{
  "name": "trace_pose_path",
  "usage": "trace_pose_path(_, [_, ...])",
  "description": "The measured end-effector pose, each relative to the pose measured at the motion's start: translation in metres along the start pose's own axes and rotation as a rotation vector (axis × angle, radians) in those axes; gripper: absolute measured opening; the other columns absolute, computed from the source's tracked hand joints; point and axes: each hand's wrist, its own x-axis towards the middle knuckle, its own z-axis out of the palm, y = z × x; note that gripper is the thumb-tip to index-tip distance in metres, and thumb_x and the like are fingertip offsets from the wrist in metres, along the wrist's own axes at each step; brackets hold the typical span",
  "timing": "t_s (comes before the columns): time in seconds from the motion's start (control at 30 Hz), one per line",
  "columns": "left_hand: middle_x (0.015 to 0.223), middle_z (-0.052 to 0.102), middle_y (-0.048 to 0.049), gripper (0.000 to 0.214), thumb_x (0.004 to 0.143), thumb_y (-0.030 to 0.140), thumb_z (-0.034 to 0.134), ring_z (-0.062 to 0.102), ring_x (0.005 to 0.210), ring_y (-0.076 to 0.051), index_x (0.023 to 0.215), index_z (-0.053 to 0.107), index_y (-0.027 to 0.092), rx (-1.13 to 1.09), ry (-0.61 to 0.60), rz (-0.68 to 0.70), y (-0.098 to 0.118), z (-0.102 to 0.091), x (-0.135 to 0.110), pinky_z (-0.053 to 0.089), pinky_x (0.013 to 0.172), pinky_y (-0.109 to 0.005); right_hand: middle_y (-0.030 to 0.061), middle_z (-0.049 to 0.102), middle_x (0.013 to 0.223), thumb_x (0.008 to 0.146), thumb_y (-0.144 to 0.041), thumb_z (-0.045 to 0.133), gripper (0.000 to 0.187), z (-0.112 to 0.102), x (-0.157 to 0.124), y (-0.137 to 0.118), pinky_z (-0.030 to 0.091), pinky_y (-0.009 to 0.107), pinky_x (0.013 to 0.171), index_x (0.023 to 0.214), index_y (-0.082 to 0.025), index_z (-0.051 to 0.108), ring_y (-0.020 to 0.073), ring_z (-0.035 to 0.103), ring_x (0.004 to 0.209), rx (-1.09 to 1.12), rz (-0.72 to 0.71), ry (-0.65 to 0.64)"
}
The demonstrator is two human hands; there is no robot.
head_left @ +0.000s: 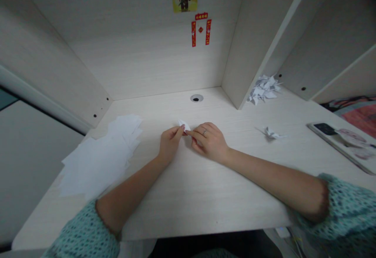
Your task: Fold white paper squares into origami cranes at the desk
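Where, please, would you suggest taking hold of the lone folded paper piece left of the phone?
I'd lightly pinch the folded paper piece by its bulkier middle, coming down from the near side, since thin points stick out to its left and right and would probably bend.

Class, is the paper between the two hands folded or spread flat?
Folded: the paper is a small, pointed shape between the left hand and right hand.

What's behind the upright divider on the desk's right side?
Past the lower edge of the divider, a heap of folded white paper shows on the desk. Whatever lies farther behind it is covered.
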Motion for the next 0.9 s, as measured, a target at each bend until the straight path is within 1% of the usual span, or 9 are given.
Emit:
trace_pose_path(0.1, [0.066, 0.062, 0.0005, 0.035, 0.084, 0.041, 0.049, 0.055, 0.066, -0.014, 0.065, 0.063, 0.016, 0.027, -0.028, 0.001, 0.0014, 0.0001, 0.0001, 0.040, 0.067, -0.025, 0.0079, 0.063, 0.082, 0.084, -0.020, 0.052, 0.025, 0.0010, -0.0008, 0.0019, 0.044, 0.037, 0.074, 0.105, -0.017, 0.065, 0.0218, 0.053, 0.081, 0.035, 0.000, -0.015])
trace_pose_path(0.2, [0.058, 0.054, 0.0032, 0.036, 0.084, 0.040, 0.048, 0.048, 0.059, -0.012, 0.059, 0.058, 0.016, 0.063, -0.022, 0.007, 0.0016, -0.0003, 0.0003, 0.035, 0.059, -0.024, 0.0082, 0.063, 0.087, 0.084, -0.017, 0.052, 0.026, 0.0025, -0.0015, 0.0052, 0.045, 0.037, 0.076, 0.106, -0.019, 0.064, 0.0211, 0.053, 0.084, 0.161, 0.005, -0.016])
trace_pose_path(0.27, [0.056, 0.051, 0.0038, 0.036, 0.083, 0.041, 0.049, 0.045, 0.057, -0.011, 0.058, 0.056, 0.017, 0.063, -0.026, 0.013, 0.0008, -0.0008, 0.0006, 0.033, 0.057, -0.024, 0.0073, 0.062, 0.089, 0.085, -0.017, 0.052, 0.027, 0.0031, -0.0015, 0.0071, 0.046, 0.036, 0.076, 0.108, -0.021, 0.064, 0.0203, 0.054, 0.085, 0.249, 0.040, -0.006])
trace_pose_path(0.4, [0.055, 0.053, 0.0031, 0.037, 0.082, 0.042, 0.049, 0.046, 0.055, -0.011, 0.057, 0.057, 0.016, 0.018, -0.048, 0.012, -0.0009, -0.0018, 0.0010, 0.034, 0.056, -0.024, 0.0064, 0.061, 0.089, 0.084, -0.022, 0.057, 0.024, 0.0028, -0.0009, 0.0092, 0.047, 0.036, 0.077, 0.107, -0.025, 0.065, 0.0206, 0.054, 0.087, 0.347, 0.159, 0.002])
trace_pose_path(0.47, [0.056, 0.056, 0.0020, 0.039, 0.082, 0.043, 0.049, 0.048, 0.056, -0.012, 0.056, 0.059, 0.016, -0.002, -0.047, 0.000, -0.0008, -0.0018, 0.0009, 0.036, 0.058, -0.024, 0.0062, 0.061, 0.089, 0.083, -0.025, 0.059, 0.022, 0.0025, -0.0004, 0.0097, 0.048, 0.036, 0.076, 0.104, -0.025, 0.066, 0.0205, 0.054, 0.087, 0.375, 0.189, 0.009])
trace_pose_path(0.6, [0.059, 0.061, 0.0010, 0.040, 0.080, 0.046, 0.050, 0.052, 0.059, -0.013, 0.057, 0.063, 0.016, -0.032, -0.052, -0.003, 0.0003, -0.0005, -0.0002, 0.039, 0.061, -0.024, 0.0049, 0.064, 0.085, 0.084, -0.026, 0.060, 0.013, 0.0022, 0.0005, 0.0103, 0.048, 0.035, 0.075, 0.094, -0.024, 0.068, 0.0186, 0.056, 0.083, 0.412, 0.193, 0.064])
trace_pose_path(0.77, [0.054, 0.056, 0.0032, 0.039, 0.079, 0.044, 0.054, 0.049, 0.055, -0.012, 0.053, 0.061, 0.016, -0.052, -0.075, -0.007, 0.0009, -0.0004, -0.0020, 0.037, 0.058, -0.024, 0.0049, 0.065, 0.079, 0.085, -0.024, 0.058, 0.009, 0.0021, 0.0021, 0.0079, 0.048, 0.034, 0.074, 0.085, -0.021, 0.067, 0.0174, 0.058, 0.078, 0.439, 0.201, 0.115])
trace_pose_path(0.9, [0.056, 0.059, 0.0028, 0.037, 0.079, 0.042, 0.055, 0.051, 0.057, -0.012, 0.055, 0.063, 0.016, -0.052, -0.082, -0.008, 0.0015, -0.0011, -0.0029, 0.039, 0.060, -0.023, 0.0043, 0.065, 0.077, 0.083, -0.025, 0.061, 0.006, 0.0031, 0.0028, 0.0058, 0.047, 0.033, 0.072, 0.081, -0.021, 0.065, 0.0170, 0.058, 0.075, 0.482, 0.244, 0.146])
